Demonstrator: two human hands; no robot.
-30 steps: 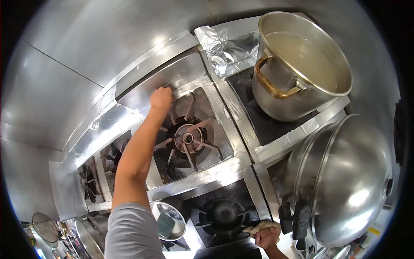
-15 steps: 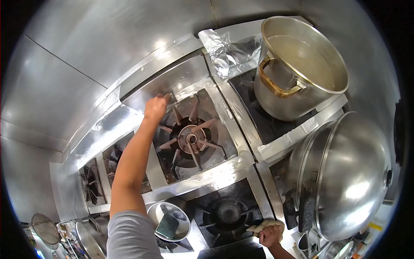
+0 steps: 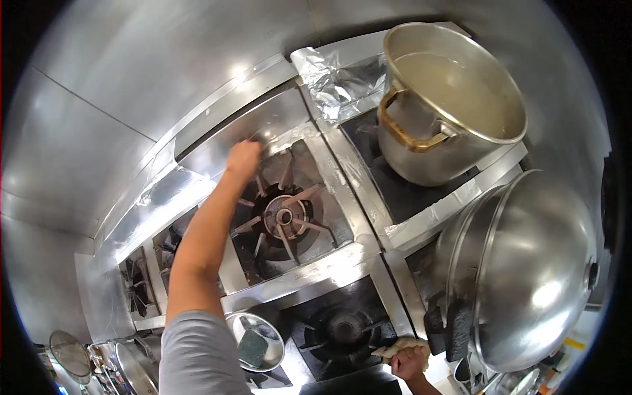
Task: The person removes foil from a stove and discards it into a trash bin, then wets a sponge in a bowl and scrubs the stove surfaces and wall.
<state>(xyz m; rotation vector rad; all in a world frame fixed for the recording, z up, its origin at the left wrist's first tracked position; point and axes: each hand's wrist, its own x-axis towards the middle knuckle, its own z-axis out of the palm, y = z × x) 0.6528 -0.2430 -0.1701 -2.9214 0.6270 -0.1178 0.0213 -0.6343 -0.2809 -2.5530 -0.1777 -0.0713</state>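
My left hand (image 3: 244, 158) reaches to the back edge of the gas burner (image 3: 284, 216), against the upright metal panel behind it. Its fingers are curled closed, and whatever they hold, if anything, is hidden. Down at the front, my right hand (image 3: 409, 362) grips a bunched beige cloth (image 3: 407, 345) beside the dark front burner (image 3: 345, 327). A metal bowl (image 3: 279, 355) near my left upper arm holds a dark green scouring pad (image 3: 253, 348). The wet metal surround (image 3: 329, 263) of the back burner shows pale streaks.
A large pot (image 3: 421, 158) of cloudy liquid stands at the back right. In front of it is a big domed steel lid (image 3: 540, 263) over a wide pan with dark handles. Crumpled foil (image 3: 322, 79) covers the back ledge. A strainer (image 3: 69, 352) hangs lower left.
The view has shifted slightly. My left hand stays by the back panel with its fingers more tucked in, and my right hand still grips the cloth at the front burner.
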